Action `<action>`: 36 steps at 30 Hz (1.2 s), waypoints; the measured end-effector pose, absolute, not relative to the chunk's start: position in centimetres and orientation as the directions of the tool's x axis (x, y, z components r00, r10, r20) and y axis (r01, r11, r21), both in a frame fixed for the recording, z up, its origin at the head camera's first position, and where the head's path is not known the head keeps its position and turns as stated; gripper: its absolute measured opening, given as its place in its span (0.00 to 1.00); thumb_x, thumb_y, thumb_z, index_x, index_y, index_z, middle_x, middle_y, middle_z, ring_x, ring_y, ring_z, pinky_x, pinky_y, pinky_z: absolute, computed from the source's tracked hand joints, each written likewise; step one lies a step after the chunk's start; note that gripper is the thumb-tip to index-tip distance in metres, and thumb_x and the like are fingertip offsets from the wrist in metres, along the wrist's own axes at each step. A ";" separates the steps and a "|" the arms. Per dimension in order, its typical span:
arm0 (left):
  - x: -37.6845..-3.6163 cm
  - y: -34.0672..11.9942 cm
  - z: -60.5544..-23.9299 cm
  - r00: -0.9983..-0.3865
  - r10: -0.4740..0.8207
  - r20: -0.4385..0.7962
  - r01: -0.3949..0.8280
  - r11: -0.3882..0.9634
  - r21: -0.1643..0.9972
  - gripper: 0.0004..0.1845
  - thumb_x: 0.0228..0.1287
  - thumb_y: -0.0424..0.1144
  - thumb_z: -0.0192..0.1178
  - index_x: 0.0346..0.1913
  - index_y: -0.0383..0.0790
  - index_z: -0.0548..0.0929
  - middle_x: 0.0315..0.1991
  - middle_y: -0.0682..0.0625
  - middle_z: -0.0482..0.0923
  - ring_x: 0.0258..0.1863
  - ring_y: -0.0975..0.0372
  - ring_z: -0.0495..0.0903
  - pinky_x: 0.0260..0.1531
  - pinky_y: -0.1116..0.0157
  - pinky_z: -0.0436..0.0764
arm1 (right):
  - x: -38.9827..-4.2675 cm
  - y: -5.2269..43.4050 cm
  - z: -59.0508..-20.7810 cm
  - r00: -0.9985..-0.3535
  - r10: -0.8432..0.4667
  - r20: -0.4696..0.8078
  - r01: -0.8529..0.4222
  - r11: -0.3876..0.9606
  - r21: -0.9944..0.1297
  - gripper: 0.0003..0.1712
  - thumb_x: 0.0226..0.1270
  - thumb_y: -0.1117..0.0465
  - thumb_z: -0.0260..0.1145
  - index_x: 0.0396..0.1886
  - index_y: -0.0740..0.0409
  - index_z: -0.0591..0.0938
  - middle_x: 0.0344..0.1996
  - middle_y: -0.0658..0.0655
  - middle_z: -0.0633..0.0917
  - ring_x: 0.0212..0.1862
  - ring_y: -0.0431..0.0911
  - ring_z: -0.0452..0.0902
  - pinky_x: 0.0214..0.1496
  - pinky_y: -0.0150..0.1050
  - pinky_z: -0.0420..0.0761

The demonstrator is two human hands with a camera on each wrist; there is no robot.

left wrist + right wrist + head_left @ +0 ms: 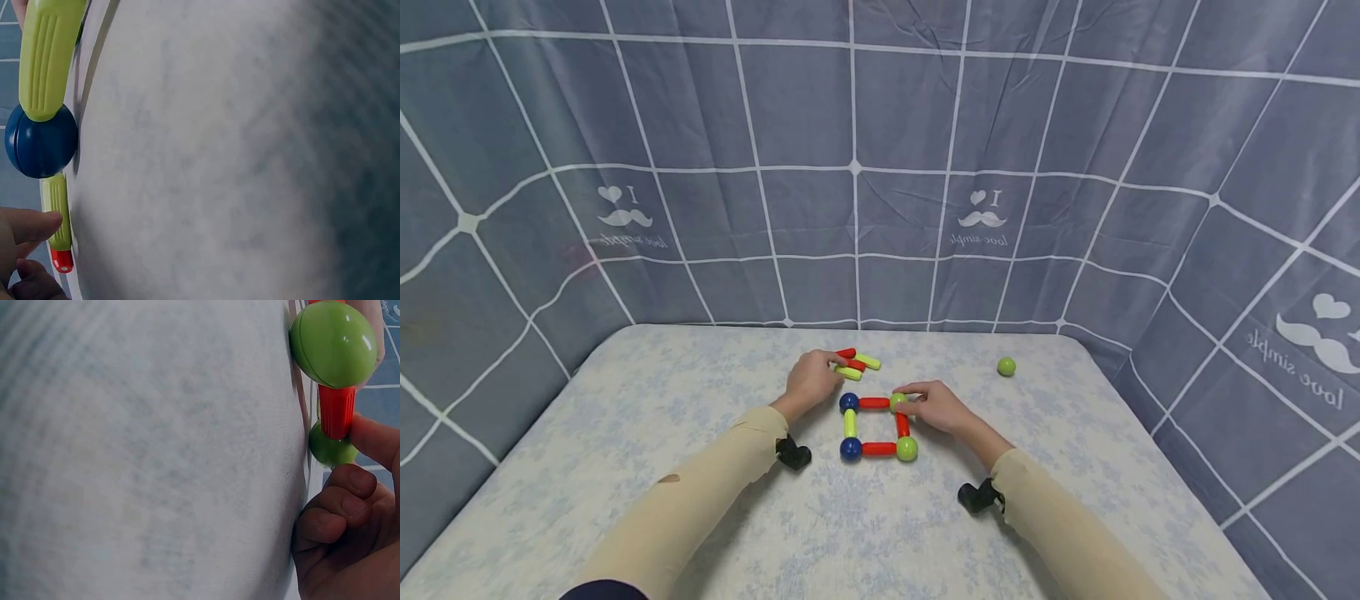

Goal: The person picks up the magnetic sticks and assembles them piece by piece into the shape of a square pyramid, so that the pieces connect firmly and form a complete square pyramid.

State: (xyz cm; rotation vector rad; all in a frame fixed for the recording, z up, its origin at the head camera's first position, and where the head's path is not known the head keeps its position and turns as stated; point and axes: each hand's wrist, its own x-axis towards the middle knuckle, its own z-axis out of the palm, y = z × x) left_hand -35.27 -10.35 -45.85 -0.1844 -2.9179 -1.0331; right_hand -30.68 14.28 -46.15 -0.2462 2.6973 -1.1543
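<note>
A square frame of toy rods and balls lies on the table. Blue balls (851, 449) form its left corners and green balls (907, 449) its right ones. Red rods (879, 449) make three sides, and a yellow-green rod (850, 423) makes the left side. My right hand (938, 407) pinches the far right green ball (898, 402) between thumb and fingers. Just beyond the frame, my left hand (812, 382) reaches to a small pile of loose red and yellow-green rods (868, 362). Its thumb overlaps a yellow-green rod (59, 203) in the left wrist view; whether it grips one is unclear.
A single green ball (1006, 367) sits apart at the far right of the table (850, 533). Grey checked curtains (895, 208) hang behind the table and along its sides. Black wrist devices (977, 497) hang near both sleeves.
</note>
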 end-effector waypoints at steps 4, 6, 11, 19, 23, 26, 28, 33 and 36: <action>-35.1 -10.4 -45.4 -0.987 0.126 0.099 0.159 0.836 0.525 0.11 0.63 0.34 0.65 0.47 0.41 0.90 0.49 0.45 0.85 0.41 0.56 0.80 0.35 0.61 0.80 | -30.6 14.2 -46.0 -0.967 -0.227 -0.113 -0.073 0.676 -0.734 0.21 0.65 0.49 0.71 0.57 0.48 0.87 0.38 0.51 0.84 0.29 0.43 0.71 0.31 0.35 0.71; -35.0 -10.4 -45.2 -0.985 0.141 0.097 0.171 0.854 0.492 0.11 0.62 0.34 0.65 0.46 0.40 0.91 0.47 0.45 0.85 0.42 0.55 0.81 0.39 0.58 0.82 | -30.6 14.2 -46.0 -0.967 -0.229 -0.113 -0.075 0.676 -0.733 0.22 0.65 0.49 0.71 0.57 0.47 0.87 0.38 0.51 0.85 0.29 0.43 0.72 0.32 0.35 0.72; -35.0 -10.3 -44.9 -0.982 0.173 0.076 0.188 0.884 0.427 0.08 0.62 0.36 0.68 0.42 0.38 0.91 0.39 0.48 0.86 0.34 0.58 0.80 0.37 0.59 0.82 | -30.6 14.1 -45.8 -0.967 -0.230 -0.110 -0.079 0.681 -0.728 0.22 0.65 0.49 0.71 0.57 0.48 0.87 0.33 0.51 0.83 0.28 0.43 0.71 0.32 0.35 0.71; -34.9 -10.5 -44.6 -0.980 0.197 0.039 0.197 0.910 0.366 0.09 0.61 0.37 0.69 0.42 0.39 0.92 0.39 0.48 0.88 0.31 0.60 0.81 0.32 0.61 0.82 | -30.6 14.1 -45.9 -0.967 -0.227 -0.116 -0.072 0.678 -0.732 0.22 0.65 0.50 0.72 0.57 0.48 0.87 0.30 0.52 0.81 0.27 0.43 0.69 0.31 0.35 0.69; -34.7 -10.9 -44.6 -0.984 0.174 0.033 0.171 0.888 0.426 0.11 0.59 0.38 0.70 0.44 0.39 0.92 0.44 0.48 0.88 0.34 0.59 0.83 0.32 0.62 0.82 | -30.6 14.0 -46.0 -0.967 -0.222 -0.123 -0.061 0.674 -0.737 0.22 0.65 0.50 0.72 0.57 0.48 0.87 0.35 0.52 0.82 0.29 0.44 0.70 0.32 0.35 0.69; -34.6 -11.2 -44.7 -0.991 0.131 0.009 0.116 0.838 0.534 0.13 0.58 0.38 0.71 0.46 0.39 0.91 0.46 0.47 0.88 0.33 0.59 0.82 0.29 0.65 0.79 | -30.5 14.0 -46.0 -0.967 -0.221 -0.124 -0.060 0.676 -0.735 0.22 0.65 0.50 0.72 0.57 0.48 0.87 0.34 0.52 0.82 0.29 0.44 0.70 0.32 0.35 0.69; -34.5 -11.3 -44.7 -0.994 0.105 -0.004 0.082 0.795 0.601 0.14 0.58 0.38 0.72 0.47 0.38 0.91 0.46 0.46 0.88 0.31 0.60 0.81 0.26 0.67 0.76 | -30.5 14.1 -45.9 -0.968 -0.219 -0.122 -0.061 0.679 -0.731 0.22 0.65 0.50 0.72 0.57 0.48 0.87 0.31 0.52 0.81 0.28 0.44 0.70 0.31 0.34 0.69; -34.5 -11.2 -45.0 -0.998 0.042 -0.041 -0.004 0.650 0.760 0.15 0.59 0.38 0.72 0.49 0.37 0.90 0.51 0.43 0.86 0.27 0.61 0.74 0.22 0.69 0.71 | -30.6 14.2 -45.9 -0.968 -0.225 -0.115 -0.071 0.679 -0.731 0.21 0.65 0.50 0.71 0.57 0.48 0.87 0.25 0.52 0.79 0.26 0.44 0.69 0.30 0.34 0.69; -34.4 -11.0 -45.2 -0.997 0.014 -0.074 -0.052 0.575 0.817 0.15 0.60 0.38 0.71 0.49 0.37 0.90 0.54 0.42 0.84 0.25 0.61 0.71 0.21 0.68 0.69 | -30.6 14.3 -45.9 -0.967 -0.228 -0.113 -0.073 0.674 -0.735 0.21 0.65 0.51 0.71 0.57 0.49 0.87 0.26 0.52 0.80 0.27 0.44 0.70 0.31 0.35 0.70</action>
